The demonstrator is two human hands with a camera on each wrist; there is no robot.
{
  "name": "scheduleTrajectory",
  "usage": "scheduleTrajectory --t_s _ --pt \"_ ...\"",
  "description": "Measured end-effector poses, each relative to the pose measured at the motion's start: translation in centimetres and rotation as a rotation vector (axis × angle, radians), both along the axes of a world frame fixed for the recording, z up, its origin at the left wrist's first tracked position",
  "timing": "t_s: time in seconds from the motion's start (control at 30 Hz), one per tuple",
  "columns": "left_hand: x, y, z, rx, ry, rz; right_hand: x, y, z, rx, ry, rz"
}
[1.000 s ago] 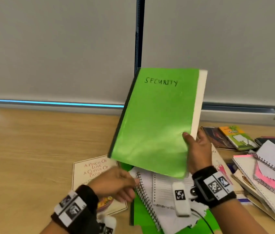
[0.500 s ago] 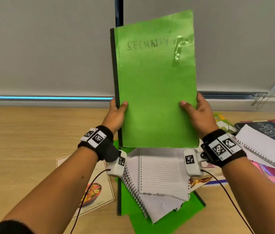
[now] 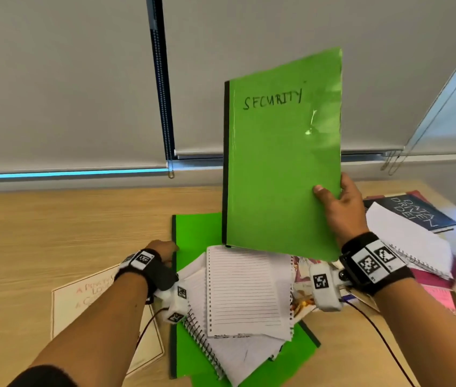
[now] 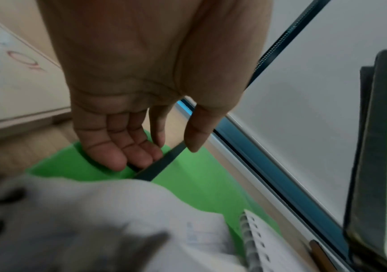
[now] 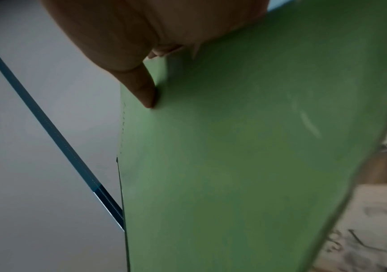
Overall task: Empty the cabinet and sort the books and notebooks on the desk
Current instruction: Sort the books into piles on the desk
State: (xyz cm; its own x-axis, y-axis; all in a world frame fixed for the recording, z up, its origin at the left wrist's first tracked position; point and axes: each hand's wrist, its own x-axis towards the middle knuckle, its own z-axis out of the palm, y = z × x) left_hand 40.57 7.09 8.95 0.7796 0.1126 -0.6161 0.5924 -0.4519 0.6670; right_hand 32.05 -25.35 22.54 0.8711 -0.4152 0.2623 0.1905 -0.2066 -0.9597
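Green notebook [image 3: 279, 169] marked SECURITY held upright above the worktop [image 3: 53, 224], pinched at its lower right edge by the right hand [image 3: 341, 210], left hand [image 4: 129, 128] lowered, fingers loosely spread, touching a green folder's [image 3: 193, 233] dark spine.

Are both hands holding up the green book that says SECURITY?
No, only the right hand holds the green book; the left hand is down on the desk pile.

Two green books [image 3: 282, 169] [image 3: 193, 236], perhaps two spiral notebooks [image 3: 238, 344] [image 3: 405, 241], one cookbook [image 3: 87, 300].
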Motion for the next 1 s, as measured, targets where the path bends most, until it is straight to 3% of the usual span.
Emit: scheduleTrajectory --t_s 0.2,0.3,0.43,0.63,0.8,1.0 --pt "0.5 -1.3 0.0 0.196 -0.081 -0.242 -0.2 -0.3 -1.9 0.063 0.053 0.054" --pt "1.7 -1.3 1.6 0.071 -0.325 -0.098 -0.1 -0.7 -2.0 0.097 0.063 0.092" --pt "3.8 0.8 7.4 -0.038 -0.691 0.119 0.3 -0.4 -1.5 0.144 0.077 0.170" --pt "4.5 3.5 16.8 -0.227 -1.007 0.258 1.3 2.0 -0.9 0.204 0.063 0.253" --pt "2.8 2.0 21.2 -0.521 -0.978 0.204 2.8 4.3 1.0 0.234 -0.002 0.311" --pt "1.5 0.1 22.3 -0.782 -0.887 0.191 3.5 4.4 2.6 0.292 -0.013 0.316"
